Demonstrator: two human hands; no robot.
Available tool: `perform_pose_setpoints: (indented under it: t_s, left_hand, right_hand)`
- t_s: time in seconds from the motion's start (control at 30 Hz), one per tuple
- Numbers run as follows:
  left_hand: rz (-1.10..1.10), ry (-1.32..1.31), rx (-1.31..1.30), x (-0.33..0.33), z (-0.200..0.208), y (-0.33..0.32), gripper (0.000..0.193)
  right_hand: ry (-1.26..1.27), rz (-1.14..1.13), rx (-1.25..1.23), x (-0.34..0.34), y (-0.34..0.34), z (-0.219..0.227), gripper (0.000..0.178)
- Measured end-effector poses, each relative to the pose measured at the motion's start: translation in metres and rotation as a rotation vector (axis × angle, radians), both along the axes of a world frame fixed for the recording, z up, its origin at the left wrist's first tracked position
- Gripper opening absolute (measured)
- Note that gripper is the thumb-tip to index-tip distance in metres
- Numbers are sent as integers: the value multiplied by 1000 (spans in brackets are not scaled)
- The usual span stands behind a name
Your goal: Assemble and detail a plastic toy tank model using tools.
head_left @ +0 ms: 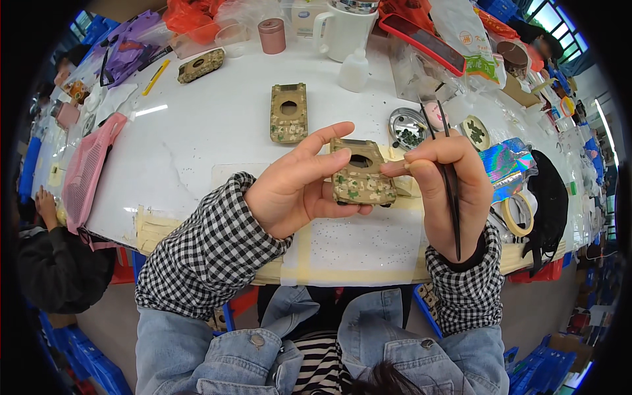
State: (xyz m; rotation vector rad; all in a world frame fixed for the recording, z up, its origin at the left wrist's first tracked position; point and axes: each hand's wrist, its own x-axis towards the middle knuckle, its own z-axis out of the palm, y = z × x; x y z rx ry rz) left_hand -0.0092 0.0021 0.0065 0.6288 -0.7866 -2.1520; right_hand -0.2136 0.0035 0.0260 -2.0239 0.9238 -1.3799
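Note:
My left hand (289,178) holds a camouflage-patterned model tank hull (362,181) with a round hole in its top, thumb on its upper left edge and fingers beneath. In my right hand (454,184), black tweezers (450,197) are tucked with their tips pointing up and away. That hand's index finger touches the hull's right side; whether a small part sits under the fingertip I cannot tell. A second hull (288,118) of the same kind lies on the table beyond my left hand. Another camouflage hull (201,66) rests farther back on the left.
A clear round dish (408,128) of small dark green pieces stands beyond my right hand, near a lid with green pieces (474,133). Masking tape (517,214) lies at right, a pink mesh bag (95,171) at left. A white bottle (354,71) and phone (422,43) are behind.

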Motion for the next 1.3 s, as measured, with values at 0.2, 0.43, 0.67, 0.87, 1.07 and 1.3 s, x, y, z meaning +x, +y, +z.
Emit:
perform_pose_setpoints:
  t_s: [0.2, 0.43, 0.67, 0.87, 1.07, 1.3]
  left_hand:
    - [-3, 12, -7, 0, -3, -1, 57]
    - [-19, 14, -13, 0, -5, -3, 56]
    - [-12, -22, -24, -1, -2, -1, 57]
    - [-11, -28, -24, -1, -2, -1, 58]
    - [-6, -31, -27, -1, -2, -1, 58]
    - [-10, -35, -34, 1, -3, -1, 58]
  right_hand:
    - [20, 5, -6, -1, 0, 0, 2]
    - [-63, 81, 100, -3, 0, 2, 6]
    - [-105, 133, 200, -4, 1, 3, 7]
    - [-108, 133, 250, -3, 3, 5, 7]
    - [-98, 139, 245, -3, 2, 5, 7]
    - [-113, 135, 257, -2, 2, 3, 8]
